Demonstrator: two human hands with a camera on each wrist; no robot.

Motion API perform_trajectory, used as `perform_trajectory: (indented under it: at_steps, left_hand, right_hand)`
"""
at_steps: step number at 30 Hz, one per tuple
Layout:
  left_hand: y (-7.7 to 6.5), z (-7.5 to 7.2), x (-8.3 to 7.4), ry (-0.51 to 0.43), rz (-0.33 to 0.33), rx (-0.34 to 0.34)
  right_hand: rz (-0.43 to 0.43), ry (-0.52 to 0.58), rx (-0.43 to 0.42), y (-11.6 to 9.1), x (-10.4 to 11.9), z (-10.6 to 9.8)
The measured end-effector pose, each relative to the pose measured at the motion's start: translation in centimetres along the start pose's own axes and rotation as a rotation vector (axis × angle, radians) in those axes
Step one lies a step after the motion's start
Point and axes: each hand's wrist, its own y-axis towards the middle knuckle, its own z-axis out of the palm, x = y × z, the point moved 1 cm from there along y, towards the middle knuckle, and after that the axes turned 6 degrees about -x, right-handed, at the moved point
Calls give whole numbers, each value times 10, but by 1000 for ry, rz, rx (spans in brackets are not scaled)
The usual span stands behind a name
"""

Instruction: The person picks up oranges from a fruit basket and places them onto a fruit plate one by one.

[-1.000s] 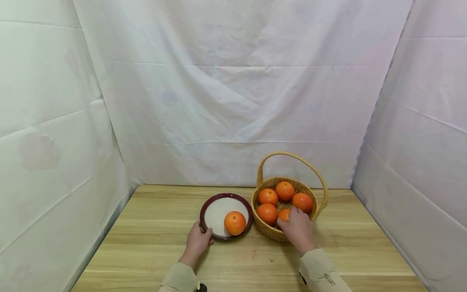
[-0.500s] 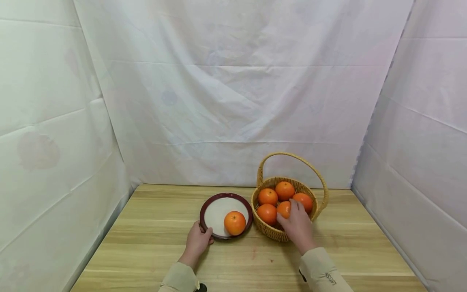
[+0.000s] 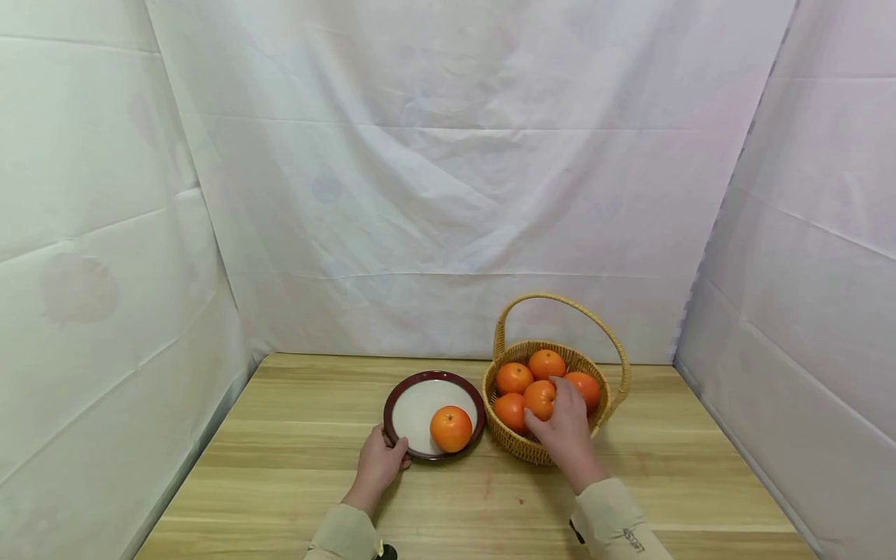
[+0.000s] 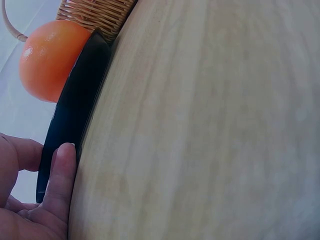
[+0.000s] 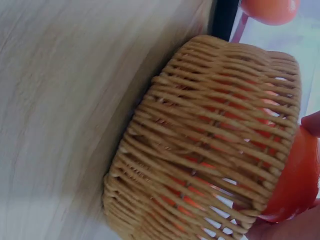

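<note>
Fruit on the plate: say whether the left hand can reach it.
Likely yes: nothing stands between the left hand and the fruit, though that hand grips the plate's rim and must first release it.

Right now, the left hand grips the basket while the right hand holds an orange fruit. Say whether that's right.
Not quite: the left hand grips the plate, not the basket; the head view shows it. The right hand does hold an orange fruit.

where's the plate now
The maroon-rimmed plate is low centre in the head view, just left of the wicker basket, the left hand gripping it.
</note>
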Motion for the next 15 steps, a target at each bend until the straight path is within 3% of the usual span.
perform_trajectory:
  at_steps: [15]
  left_hand:
    - [0,1,1,5,-2,-14]
  right_hand:
    - [-37,55,10,0,6,6]
